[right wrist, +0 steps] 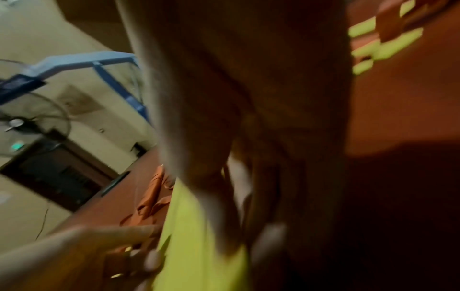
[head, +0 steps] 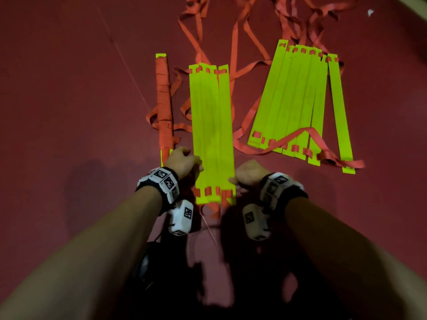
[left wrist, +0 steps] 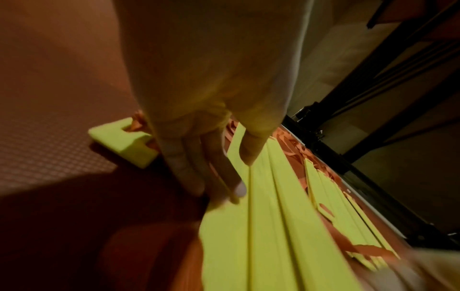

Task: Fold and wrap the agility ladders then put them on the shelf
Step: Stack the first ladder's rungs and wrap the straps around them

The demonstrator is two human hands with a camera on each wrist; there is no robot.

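Note:
A stack of yellow-green ladder rungs (head: 212, 132) lies lengthwise on the red floor in front of me, with orange straps threaded through its ends. My left hand (head: 196, 167) grips the stack's left edge near its near end. In the left wrist view the thumb (left wrist: 251, 145) lies on top of the rungs (left wrist: 261, 236) and the fingers (left wrist: 196, 169) curl down the side. My right hand (head: 235, 183) holds the right edge near the same end; its wrist view is blurred, showing fingers over a rung (right wrist: 199, 236). A strap-wrapped ladder bundle (head: 164, 100) lies just left.
A second, fanned-out set of rungs (head: 300, 100) lies to the right with an orange strap across it. Loose orange straps (head: 242, 31) tangle on the floor beyond. A black shelf frame (left wrist: 373, 98) stands by the wall. A fan (right wrist: 32, 118) stands at the room's edge.

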